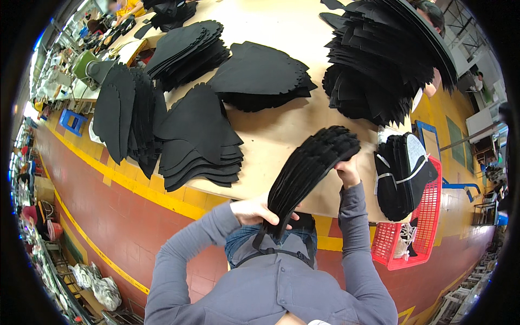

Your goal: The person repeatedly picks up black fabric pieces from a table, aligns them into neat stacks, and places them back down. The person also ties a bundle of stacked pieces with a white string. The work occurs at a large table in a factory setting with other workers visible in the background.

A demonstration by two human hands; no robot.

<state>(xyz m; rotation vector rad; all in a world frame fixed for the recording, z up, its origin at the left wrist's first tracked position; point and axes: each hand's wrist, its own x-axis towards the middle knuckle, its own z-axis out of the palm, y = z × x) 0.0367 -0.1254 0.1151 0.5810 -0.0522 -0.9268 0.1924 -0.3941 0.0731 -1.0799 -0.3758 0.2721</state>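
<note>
Between my two hands is a thick stack of black cut fabric pieces (309, 170), held slantwise over the table's near edge. My left hand (257, 210) grips its lower end, thumb on top and fingers curling beneath. Around the upper right end closes my right hand (348, 169); some of its fingers are hidden behind the stack. Right of this hand lies a bundle of black pieces (394, 187) tied with white strips, with a white patch on its side. To the left, a fanned pile of black pieces (197, 135) rests at the table edge.
The pale table (271, 127) bears more black piles: one in the middle (262, 73), one far left (187, 51), one at the left edge (127, 111) and a tall one at right (374, 59). A red plastic basket (431, 216) stands by the right corner. A blue stool (72, 122) is on the floor.
</note>
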